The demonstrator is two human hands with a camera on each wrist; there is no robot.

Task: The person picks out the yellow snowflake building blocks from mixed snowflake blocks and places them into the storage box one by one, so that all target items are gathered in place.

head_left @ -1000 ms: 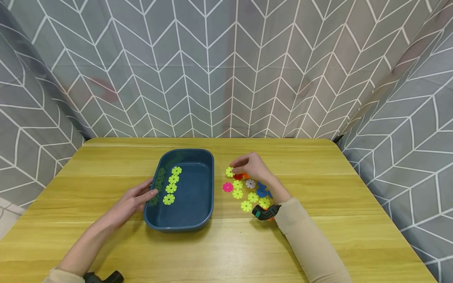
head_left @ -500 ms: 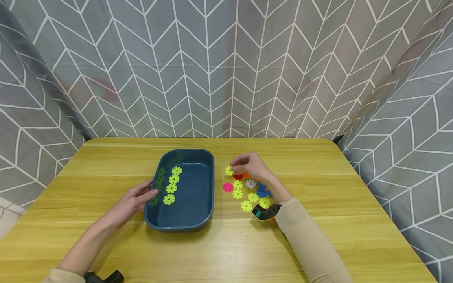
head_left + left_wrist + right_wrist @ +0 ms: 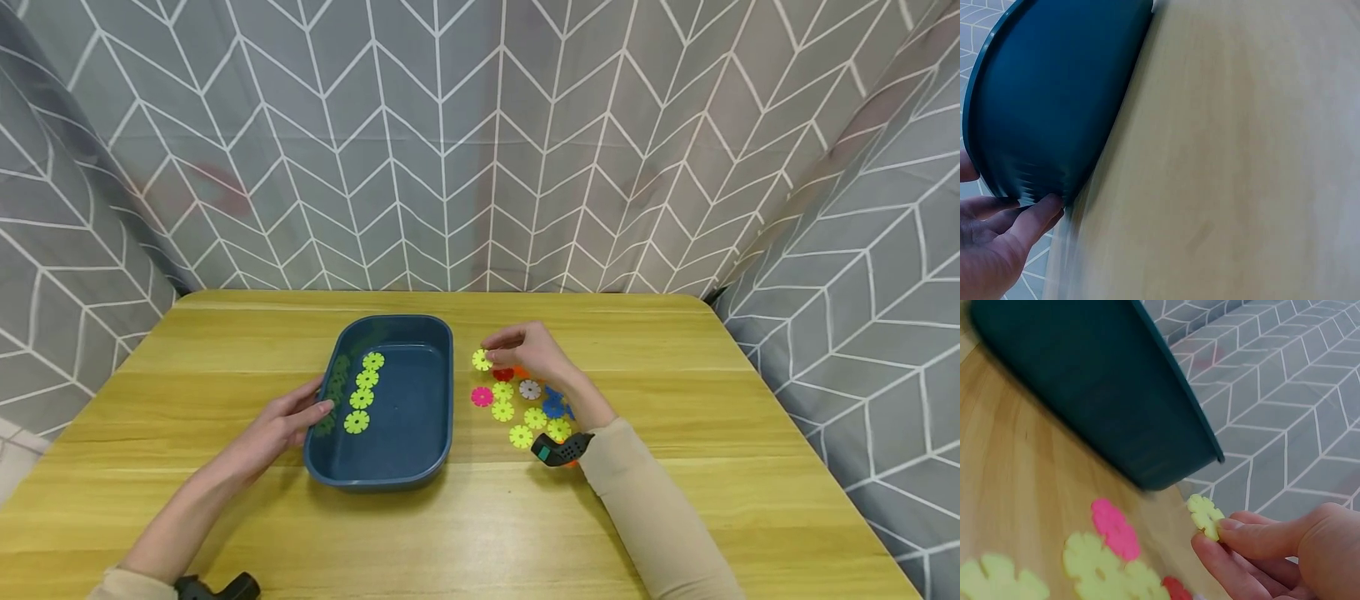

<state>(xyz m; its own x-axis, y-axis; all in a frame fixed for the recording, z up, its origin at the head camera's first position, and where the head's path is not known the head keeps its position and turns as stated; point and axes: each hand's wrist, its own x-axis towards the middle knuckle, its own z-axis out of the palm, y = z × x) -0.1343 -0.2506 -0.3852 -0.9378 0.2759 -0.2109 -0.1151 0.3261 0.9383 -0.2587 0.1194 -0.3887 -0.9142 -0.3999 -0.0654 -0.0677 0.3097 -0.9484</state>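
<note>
Wood-grain table (image 3: 480, 533) below, grey curtain (image 3: 465, 150) with white zigzag lines behind. Pinched between thumb and fingers of the right hand (image 3: 532, 350): 1 yellow notched disc (image 3: 481, 360), held up over the table, just right of the blue tray (image 3: 412, 425) and apart from its rim. Gripping the tray's left wall with the left hand (image 3: 292, 421), thumb over the rim, other fingers against the outside.

Lying on the tray floor, towards the left: 4 yellow discs in a row (image 3: 362, 398), from the far end to the near, close together or touching; cannot tell if linked. Mirrored dimly in the wall beside them. Only yellow inside, as far as visible.

Judging by this, about halfway through the yellow: 4 in the tray, 1 in hand, at least 5 loose yellow discs (image 3: 521, 436) left on the table. Also outside, right of the tray: 1 pink disc (image 3: 482, 397), 1 white disc (image 3: 529, 390), a red piece (image 3: 503, 375) below the right hand, clustered blue pieces (image 3: 553, 407) and orange pieces (image 3: 521, 372), too overlapped or covered to count.
</note>
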